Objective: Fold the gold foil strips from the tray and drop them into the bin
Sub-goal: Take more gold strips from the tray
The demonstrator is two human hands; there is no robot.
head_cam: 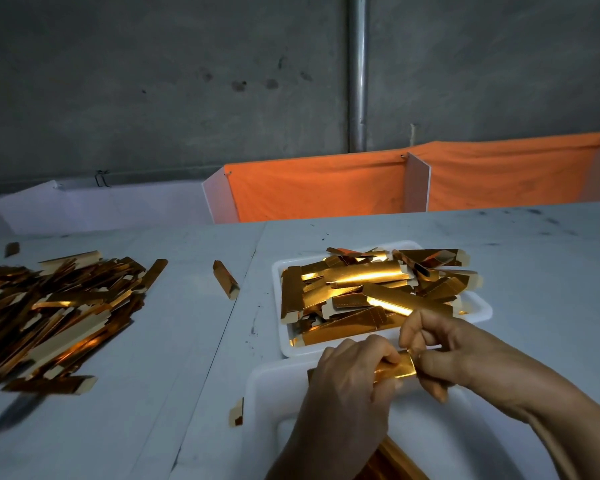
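Glossy gold foil strips (368, 289), smooth white plastic tray (478, 311), matt orange cloth (319, 188), rough concrete wall (153, 81).

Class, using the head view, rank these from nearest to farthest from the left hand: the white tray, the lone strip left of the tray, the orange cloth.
1. White tray, just beyond the left hand.
2. Lone strip, farther off to the left.
3. Orange cloth, at the back.

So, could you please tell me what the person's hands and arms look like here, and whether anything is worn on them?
Both are bare: the left hand and right hand wear no gloves, and I see no rings. The forearms show no sleeves, watch or bracelet as far as the frame reaches.
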